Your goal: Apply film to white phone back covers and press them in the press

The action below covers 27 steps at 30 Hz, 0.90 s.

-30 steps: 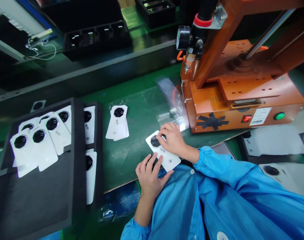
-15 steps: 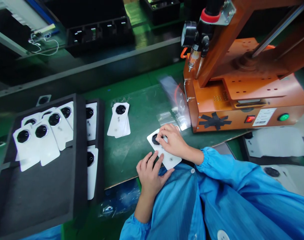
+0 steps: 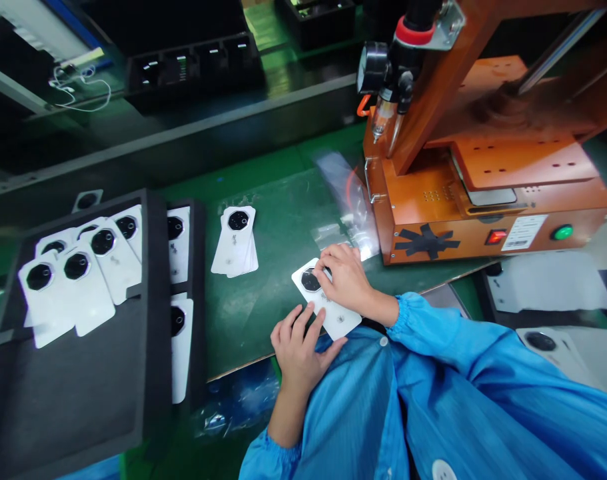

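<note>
A white phone back cover (image 3: pixel 339 321) with a black camera window lies slanted at the table's front edge, against my blue smock. My left hand (image 3: pixel 299 343) rests with spread fingers along its left edge, fingertips touching it and the thumb near its lower corner. Over the right side of the camera window, my right hand (image 3: pixel 346 280) has thumb and index finger pinched together. Whatever is between those fingertips is hidden or too small to make out. To the left, a small fanned stack of similar back covers (image 3: pixel 238 243) lies on the green mat.
On the left, a black foam tray (image 3: pixel 73 387) holds several overlapping covers. An orange press machine (image 3: pixel 398 227) stands at the right, a white piece (image 3: pixel 493 197) beneath its plate. Clear plastic film (image 3: pixel 346 200) lies beside it. More covers (image 3: pixel 548 287) sit at far right.
The press machine's upper plate has risen, showing more of the white piece below. My right fingertips have shifted slightly right on the camera window. My left hand stays in place.
</note>
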Motion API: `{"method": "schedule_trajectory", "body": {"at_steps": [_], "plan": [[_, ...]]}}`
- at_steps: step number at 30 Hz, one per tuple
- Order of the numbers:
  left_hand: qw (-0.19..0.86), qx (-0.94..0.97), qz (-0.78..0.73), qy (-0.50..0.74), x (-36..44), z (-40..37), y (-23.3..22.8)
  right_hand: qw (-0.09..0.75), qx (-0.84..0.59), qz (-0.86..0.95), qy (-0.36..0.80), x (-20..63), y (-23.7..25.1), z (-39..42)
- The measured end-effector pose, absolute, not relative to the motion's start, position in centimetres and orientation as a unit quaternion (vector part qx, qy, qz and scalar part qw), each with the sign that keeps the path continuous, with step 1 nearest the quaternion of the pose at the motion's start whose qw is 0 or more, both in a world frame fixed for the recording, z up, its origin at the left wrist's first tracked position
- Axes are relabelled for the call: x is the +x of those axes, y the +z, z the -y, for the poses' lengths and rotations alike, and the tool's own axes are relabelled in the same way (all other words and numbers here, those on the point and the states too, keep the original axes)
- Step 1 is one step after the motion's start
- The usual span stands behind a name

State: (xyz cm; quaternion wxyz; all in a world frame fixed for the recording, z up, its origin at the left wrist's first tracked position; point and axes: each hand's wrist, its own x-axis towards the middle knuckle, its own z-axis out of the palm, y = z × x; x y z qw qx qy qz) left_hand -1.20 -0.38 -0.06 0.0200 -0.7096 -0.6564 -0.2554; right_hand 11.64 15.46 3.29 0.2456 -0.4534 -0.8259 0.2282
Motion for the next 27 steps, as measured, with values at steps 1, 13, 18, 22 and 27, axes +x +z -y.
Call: {"method": "schedule_trajectory", "body": {"at_steps": [1,13,18,22,27], "plan": [[0.020,-0.709,0.656,-0.256,-1.2,0.4,-0.1,0.247,-0.453,0.826,0.227,11.6,3.2,-15.5],[0.022,-0.711,0.654,-0.258,-1.1,0.3,0.3,0.245,-0.454,0.835,0.193,11.6,2.9,-15.4],[0.019,-0.715,0.653,-0.250,-1.1,0.3,0.3,0.234,-0.454,0.842,0.173,11.8,3.4,-15.1],[-0.006,-0.722,0.648,-0.241,-2.0,0.6,0.8,0.234,-0.359,0.882,0.196,15.2,6.3,-13.5],[-0.036,-0.748,0.562,-0.351,-3.0,-0.9,2.9,0.207,-0.184,0.953,0.123,20.0,9.2,-9.8]]}}
